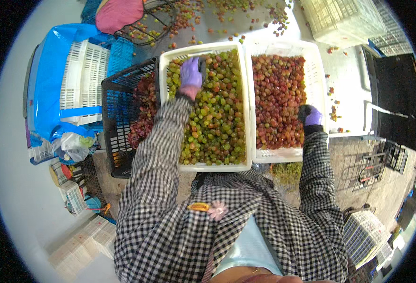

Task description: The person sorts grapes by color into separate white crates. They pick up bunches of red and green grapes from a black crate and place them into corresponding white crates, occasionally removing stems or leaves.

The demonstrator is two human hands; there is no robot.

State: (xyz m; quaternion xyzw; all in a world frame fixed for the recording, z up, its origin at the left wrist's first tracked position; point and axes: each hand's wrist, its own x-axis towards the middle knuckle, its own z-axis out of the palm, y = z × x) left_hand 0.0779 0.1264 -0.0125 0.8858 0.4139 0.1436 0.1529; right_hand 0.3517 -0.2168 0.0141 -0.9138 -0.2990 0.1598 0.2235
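My left hand (191,73), in a purple glove with a dark area along one side, reaches palm down onto the loose green and reddish grapes (215,116) in a white plastic crate (247,106). Its fingertips are partly hidden, so any grape under them does not show. My right hand (312,116), gloved in purple and black, is at the right side of a second white crate (315,70) of red grapes (278,102). Whether it holds anything cannot be seen. Left of the middle crate is a black plastic crate (116,95) with dark red grape bunches (142,113), partly behind my left sleeve.
Loose grapes (190,21) lie scattered on the metal table (225,30) beyond the crates. A black round frame (174,17) with a pink item (119,16) is at upper left. Stacked white crates (342,21) stand upper right; blue sheeting (45,81) covers crates at left.
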